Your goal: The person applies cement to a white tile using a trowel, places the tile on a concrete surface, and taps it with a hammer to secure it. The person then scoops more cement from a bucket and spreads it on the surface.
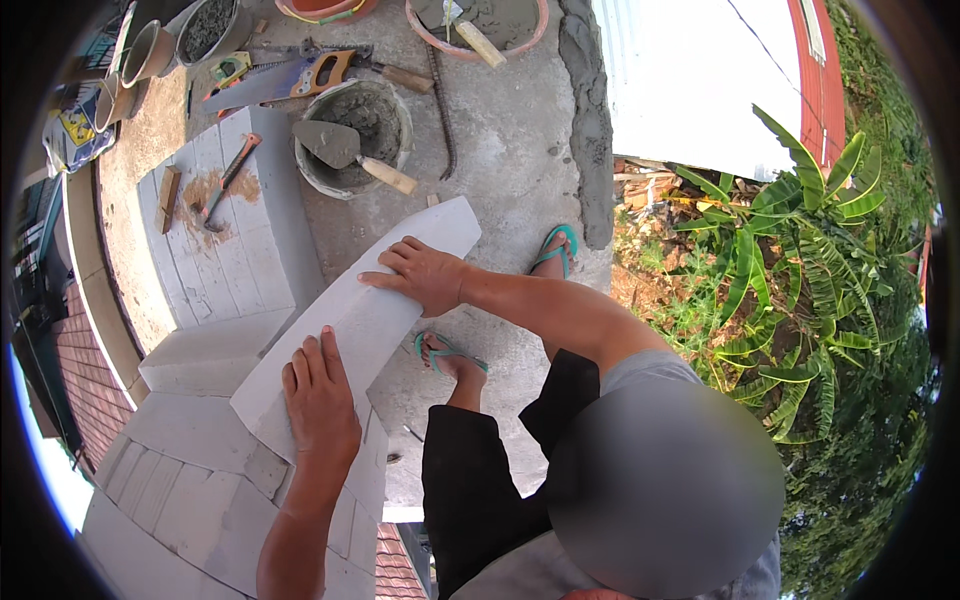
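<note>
A long, white lightweight concrete block (370,310) lies slantwise before me, its lower left end over the white block wall. My left hand (320,400) holds its near edge close to that end, fingers stretched along the top face. Farther up the block, my right hand (425,278) grips it from the right side, fingers spread over the top and thumb apart. The block's underside is hidden, so I cannot tell how much of it rests on the wall (200,430).
A hammer (232,180) and a wood piece (169,200) lie on stacked blocks (225,265). Beyond are a mortar bucket (402,150) with a trowel (335,145), a handsaw (270,85) and a mortar basin (540,35). My sandaled feet (450,355) stand on concrete; plants (790,270) grow right.
</note>
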`<action>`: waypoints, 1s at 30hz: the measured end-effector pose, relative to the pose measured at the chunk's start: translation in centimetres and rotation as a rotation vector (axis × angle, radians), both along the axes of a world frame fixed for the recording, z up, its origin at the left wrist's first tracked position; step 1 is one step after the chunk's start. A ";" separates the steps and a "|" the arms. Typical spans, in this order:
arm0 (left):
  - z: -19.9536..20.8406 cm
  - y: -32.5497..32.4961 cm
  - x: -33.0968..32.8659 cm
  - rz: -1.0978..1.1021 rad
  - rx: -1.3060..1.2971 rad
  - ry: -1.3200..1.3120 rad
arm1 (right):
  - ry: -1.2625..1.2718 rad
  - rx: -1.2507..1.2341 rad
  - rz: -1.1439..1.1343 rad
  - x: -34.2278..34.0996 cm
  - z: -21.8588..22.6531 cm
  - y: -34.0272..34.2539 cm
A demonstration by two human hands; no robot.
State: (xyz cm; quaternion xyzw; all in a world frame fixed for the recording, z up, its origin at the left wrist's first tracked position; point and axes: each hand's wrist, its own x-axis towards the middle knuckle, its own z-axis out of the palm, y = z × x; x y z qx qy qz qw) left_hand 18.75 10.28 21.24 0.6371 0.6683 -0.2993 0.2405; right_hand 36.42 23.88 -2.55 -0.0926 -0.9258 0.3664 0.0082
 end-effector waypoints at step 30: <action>19.1 42.4 30.0 -1.227 0.378 -0.682 | -0.320 0.099 -1.319 38.2 39.1 9.8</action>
